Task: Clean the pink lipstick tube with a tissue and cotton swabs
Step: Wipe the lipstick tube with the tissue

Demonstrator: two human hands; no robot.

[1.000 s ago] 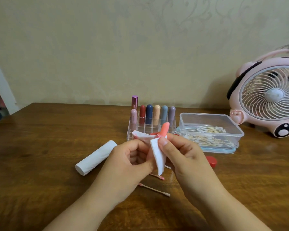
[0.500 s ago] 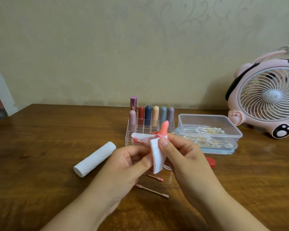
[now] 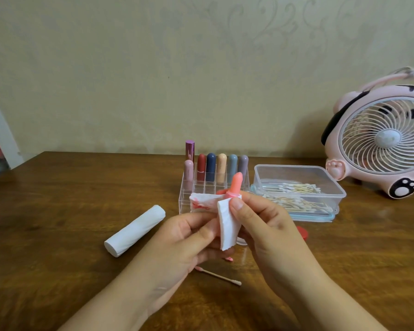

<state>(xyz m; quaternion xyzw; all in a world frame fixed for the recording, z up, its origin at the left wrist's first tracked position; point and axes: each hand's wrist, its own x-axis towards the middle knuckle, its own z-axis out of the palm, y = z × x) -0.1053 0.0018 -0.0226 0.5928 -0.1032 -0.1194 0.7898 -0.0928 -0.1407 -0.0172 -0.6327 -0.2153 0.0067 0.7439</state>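
Lipstick [image 3: 236, 185] sits upright betw. both hands, above the worktop [image 3: 58, 211], pink bullet poking out the top. Tissue [image 3: 227, 223] wraps round the tube w/ pink-red smears on its left flap. Right hand [image 3: 268, 225] grips tube & tissue, thumb pressed on the tissue front. Left hand [image 3: 189, 237] pinches the tissue's lower left part, fingers curled.

Under the hands, 2 swabs on the worktop: one full-length [image 3: 219, 276], one mostly hidden w/ a pink-stained tip [image 3: 228, 259]. Red cap [image 3: 302, 233] peeks out just right of the right hand. Tissue roll [image 3: 134, 231] lies on its side, left of the left hand. Behind: clear organizer [image 3: 191, 194] w/ lipsticks standing in its back rows. To its right, clear box [image 3: 299, 187] holding swabs. Far right, pink fan [image 3: 380, 144] facing fwd.
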